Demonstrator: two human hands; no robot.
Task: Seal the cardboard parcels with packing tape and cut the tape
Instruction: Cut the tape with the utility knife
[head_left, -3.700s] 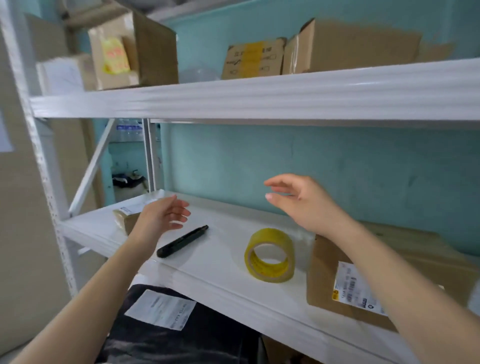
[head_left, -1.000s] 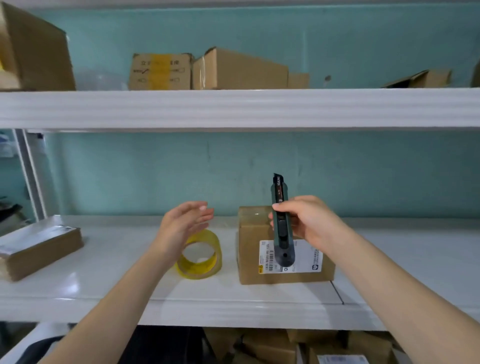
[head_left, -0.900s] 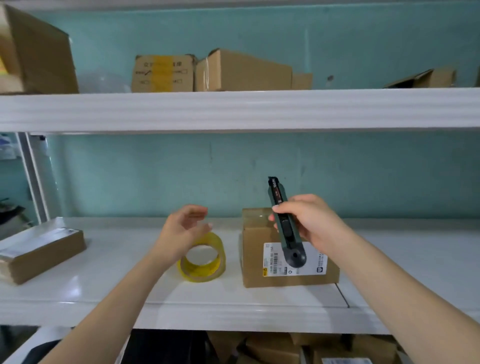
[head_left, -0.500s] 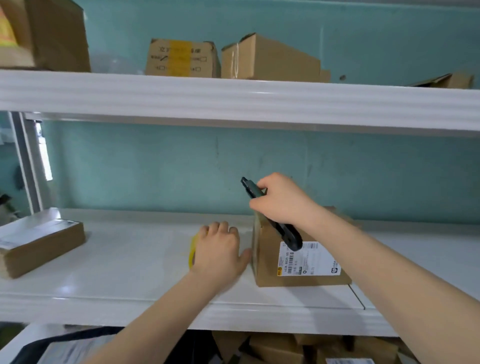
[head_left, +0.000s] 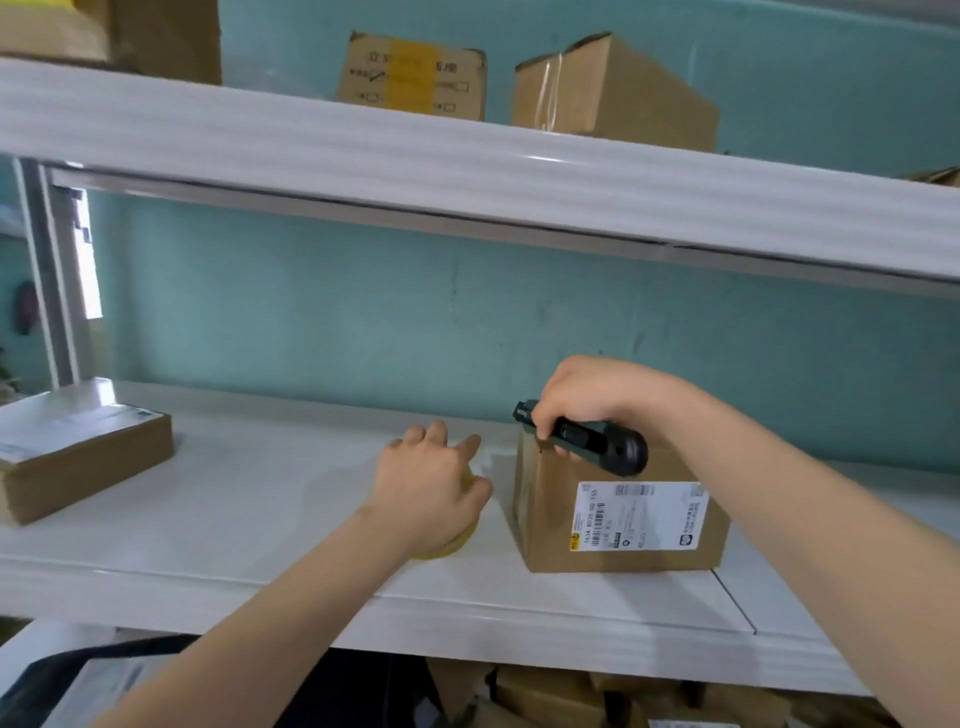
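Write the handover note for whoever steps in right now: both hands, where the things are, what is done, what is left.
Left hand: on the yellow tape roll on the shelf, covering most of it; firm grip cannot be confirmed.
Right hand: closed on the dark utility knife, tip at the top left edge of the labelled parcel.
A flat parcel lies at the shelf's left end.
Done: tools in hand. A stretch of tape from roll to parcel is not clearly visible.
Left: cut the tape, seal the remaining parcels; whether either parcel is already sealed cannot be told.
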